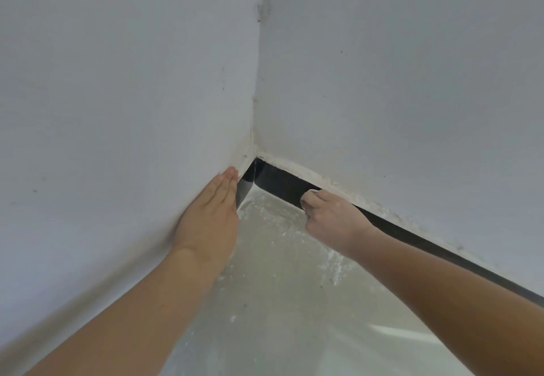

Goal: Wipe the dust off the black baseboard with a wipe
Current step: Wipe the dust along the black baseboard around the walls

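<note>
A glossy black baseboard (276, 182) runs along the foot of the right wall from the room corner toward the lower right. A short stretch of it (244, 190) also shows on the left wall. My right hand (329, 216) grips a white wipe (309, 194), mostly hidden in the curled fingers, and holds it against the baseboard a little right of the corner. My left hand (210, 216) lies flat with straight fingers against the left wall, fingertips near the corner.
Two pale walls meet in a corner (254, 140), with rough white filler above the baseboard. The shiny light floor (279, 287) carries white dust and flecks near the corner. A small clear hook (263, 7) sits high on the corner.
</note>
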Demonstrator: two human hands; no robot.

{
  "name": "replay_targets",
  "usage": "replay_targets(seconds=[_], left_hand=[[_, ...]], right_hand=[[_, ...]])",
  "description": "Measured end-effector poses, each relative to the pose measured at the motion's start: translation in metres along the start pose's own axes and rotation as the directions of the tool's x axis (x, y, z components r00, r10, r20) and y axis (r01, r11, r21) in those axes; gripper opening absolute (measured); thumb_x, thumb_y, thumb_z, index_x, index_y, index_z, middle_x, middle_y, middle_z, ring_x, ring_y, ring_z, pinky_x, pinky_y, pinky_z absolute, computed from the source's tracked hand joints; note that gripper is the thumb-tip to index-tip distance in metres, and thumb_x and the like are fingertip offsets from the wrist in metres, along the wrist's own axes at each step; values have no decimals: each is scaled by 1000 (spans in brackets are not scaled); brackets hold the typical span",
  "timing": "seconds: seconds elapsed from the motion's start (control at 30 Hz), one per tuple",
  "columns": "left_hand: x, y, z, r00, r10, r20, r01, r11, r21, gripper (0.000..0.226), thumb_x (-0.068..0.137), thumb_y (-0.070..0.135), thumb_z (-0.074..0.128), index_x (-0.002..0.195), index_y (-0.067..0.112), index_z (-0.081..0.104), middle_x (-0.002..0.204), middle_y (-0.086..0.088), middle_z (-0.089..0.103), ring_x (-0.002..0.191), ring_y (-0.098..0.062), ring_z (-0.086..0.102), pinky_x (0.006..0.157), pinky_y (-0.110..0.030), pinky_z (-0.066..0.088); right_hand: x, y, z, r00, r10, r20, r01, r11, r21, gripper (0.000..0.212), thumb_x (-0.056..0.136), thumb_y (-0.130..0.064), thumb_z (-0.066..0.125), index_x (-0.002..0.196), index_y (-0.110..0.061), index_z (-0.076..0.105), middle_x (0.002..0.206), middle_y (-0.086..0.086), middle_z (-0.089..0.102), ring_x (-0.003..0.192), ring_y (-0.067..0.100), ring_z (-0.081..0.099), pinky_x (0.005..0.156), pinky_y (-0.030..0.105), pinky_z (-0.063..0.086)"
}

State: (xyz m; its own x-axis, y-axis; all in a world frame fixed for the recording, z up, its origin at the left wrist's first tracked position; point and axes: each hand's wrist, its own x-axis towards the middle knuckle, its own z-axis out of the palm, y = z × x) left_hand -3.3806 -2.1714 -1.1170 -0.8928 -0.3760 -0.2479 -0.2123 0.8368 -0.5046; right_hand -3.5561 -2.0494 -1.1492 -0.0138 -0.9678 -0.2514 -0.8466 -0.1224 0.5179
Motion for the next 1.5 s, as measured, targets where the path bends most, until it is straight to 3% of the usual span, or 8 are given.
replay_targets(seconds=[0.17,0.33,0.63,0.87,1.1,1.3,1.37,1.5], left_hand=[[0,0,1,1000,-5,0,5,1000,1,58,96,16,10,139,-14,-14,151,-26,-20,140,-34,-19,109,-40,-19],[3,2,1,1000,-18,-10,18,1000,-4,58,96,18,11,143,-12,-7,152,-25,-17,141,-35,-18,110,-41,-18],[3,2,0,1000,-18,14,18,1000,17,59,97,18,15,142,-12,-7,151,-26,-18,140,-36,-18,108,-41,-19],[1,1,2,1000,14,0,-14,998,63,58,97,15,14,141,-14,-9,150,-28,-19,140,-36,-18,108,-41,-19],[3,6,-1,999,-47,15,46,999,26,57,96,16,14,143,-11,-7,153,-24,-16,142,-33,-16,112,-40,-14],[4,22,-6,995,-83,-49,82,996,-27,57,93,16,8,140,-8,-14,149,-22,-26,139,-35,-22,103,-45,-30],[11,34,-5,989,-18,-144,6,997,-82,61,83,9,-5,140,-4,-22,142,-19,-36,136,-31,-28,94,-45,-37],[35,64,-22,930,139,-341,-222,950,-219,59,95,18,11,140,5,-24,147,-11,-30,135,-20,-26,107,-36,-27]], right_hand=[[-36,2,9,994,46,95,-52,997,63,23,33,-3,77,42,-19,64,52,-3,61,78,22,62,72,27,46],[-47,-8,-11,848,1,529,-158,955,251,21,80,-5,57,95,-17,65,100,4,65,107,25,47,78,31,34],[61,-20,-18,993,-91,-81,92,996,12,11,56,-16,75,49,-22,68,48,-10,58,83,21,46,77,30,42],[36,-15,5,999,-13,29,13,1000,21,11,50,-24,81,53,-22,72,61,-7,65,93,22,34,75,33,24],[-58,-15,35,958,71,276,-94,993,71,26,85,-6,51,106,-11,66,106,6,65,120,27,35,92,37,30],[-117,-12,26,952,92,291,-130,985,113,12,74,-9,64,78,-15,73,76,-1,68,100,26,53,87,33,36],[-130,-9,22,969,54,239,-75,994,81,11,59,-16,77,53,-20,69,56,-6,62,83,21,60,81,30,32],[-126,-5,13,990,-11,142,13,1000,-14,9,60,-21,78,54,-22,71,58,-9,66,86,18,60,88,31,26]])
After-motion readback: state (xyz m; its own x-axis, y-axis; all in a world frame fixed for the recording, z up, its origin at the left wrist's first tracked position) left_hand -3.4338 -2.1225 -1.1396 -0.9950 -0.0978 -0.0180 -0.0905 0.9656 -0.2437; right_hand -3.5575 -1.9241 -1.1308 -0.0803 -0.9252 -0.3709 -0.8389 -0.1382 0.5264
